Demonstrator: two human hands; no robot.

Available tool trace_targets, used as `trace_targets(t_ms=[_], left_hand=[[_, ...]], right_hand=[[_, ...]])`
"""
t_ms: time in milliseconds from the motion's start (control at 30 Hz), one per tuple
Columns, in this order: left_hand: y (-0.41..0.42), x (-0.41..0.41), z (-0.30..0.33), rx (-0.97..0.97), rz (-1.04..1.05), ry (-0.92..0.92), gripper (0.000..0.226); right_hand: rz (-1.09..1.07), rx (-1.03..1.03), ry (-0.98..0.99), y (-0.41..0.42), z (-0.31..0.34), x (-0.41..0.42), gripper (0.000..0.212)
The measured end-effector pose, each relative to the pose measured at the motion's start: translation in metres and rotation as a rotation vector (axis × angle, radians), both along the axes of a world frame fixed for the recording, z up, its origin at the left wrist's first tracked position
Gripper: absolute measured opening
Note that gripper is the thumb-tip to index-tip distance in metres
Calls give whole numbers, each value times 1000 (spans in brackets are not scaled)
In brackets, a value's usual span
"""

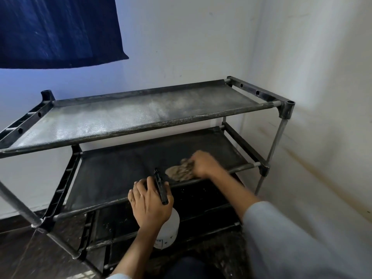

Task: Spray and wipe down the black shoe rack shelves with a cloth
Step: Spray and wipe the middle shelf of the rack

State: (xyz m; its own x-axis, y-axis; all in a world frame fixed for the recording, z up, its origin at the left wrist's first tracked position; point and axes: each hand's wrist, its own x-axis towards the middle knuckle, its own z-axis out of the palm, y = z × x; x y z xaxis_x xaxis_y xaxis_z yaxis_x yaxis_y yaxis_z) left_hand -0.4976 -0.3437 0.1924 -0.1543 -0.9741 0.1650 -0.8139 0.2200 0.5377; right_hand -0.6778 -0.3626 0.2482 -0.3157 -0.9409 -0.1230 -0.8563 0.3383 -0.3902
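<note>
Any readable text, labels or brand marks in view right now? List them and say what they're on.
No text can be read.
White plastic spray bottle with black trigger head, held by the left hand: small dark marks near its base, too small and blurred to read.
Black fabric-shelved shoe rack: no label visible.
Tan crumpled cloth under the right hand: no print visible.

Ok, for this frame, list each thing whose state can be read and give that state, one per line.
Top shelf: dusty, pale grey film, not wiped.
Middle shelf: dark, being wiped at its right front.
Cloth: bunched, pressed on the middle shelf.
Spray bottle: upright, held off the shelves.
Right hand: grips the cloth.
Left hand: holds the spray bottle by its neck.
Blue fabric: hanging, upper left.
</note>
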Motion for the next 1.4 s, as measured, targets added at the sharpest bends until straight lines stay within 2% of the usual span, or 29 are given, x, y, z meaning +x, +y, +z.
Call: trace_targets(t_ms=[100,200,333,433,667,800,933,1067,1167,1333,1400], left_hand=[[0,4,0,-7,-20,-26,74],[1,6,-2,-46,-31,-19,77],[2,3,-1,-53,-30,-8,73],[2,1,-2,-63,-27,6,69],[7,-10,5,-97,49,80,61],[13,-40,12,-116,-59,115,40],[15,-72,20,14,-177,207,21],[16,-78,19,31,-193,353,17],[18,-77,17,18,-219,375,19],[14,-74,14,-60,-286,305,24],[11,-73,12,-76,-278,314,19]], right_hand=[[113,7,-90,-7,2,44,15],[135,44,-96,3,8,28,15],[-67,46,44,31,14,-56,20],[-237,7,78,48,21,-102,19],[-199,-31,120,50,10,-102,19],[-141,-28,109,56,10,-108,27],[-117,-23,104,52,9,-111,32],[-133,-67,174,39,4,-111,21],[-158,-165,205,14,-3,-110,17],[-148,-253,258,-56,-2,-120,32],[-140,-266,264,-72,1,-126,37]])
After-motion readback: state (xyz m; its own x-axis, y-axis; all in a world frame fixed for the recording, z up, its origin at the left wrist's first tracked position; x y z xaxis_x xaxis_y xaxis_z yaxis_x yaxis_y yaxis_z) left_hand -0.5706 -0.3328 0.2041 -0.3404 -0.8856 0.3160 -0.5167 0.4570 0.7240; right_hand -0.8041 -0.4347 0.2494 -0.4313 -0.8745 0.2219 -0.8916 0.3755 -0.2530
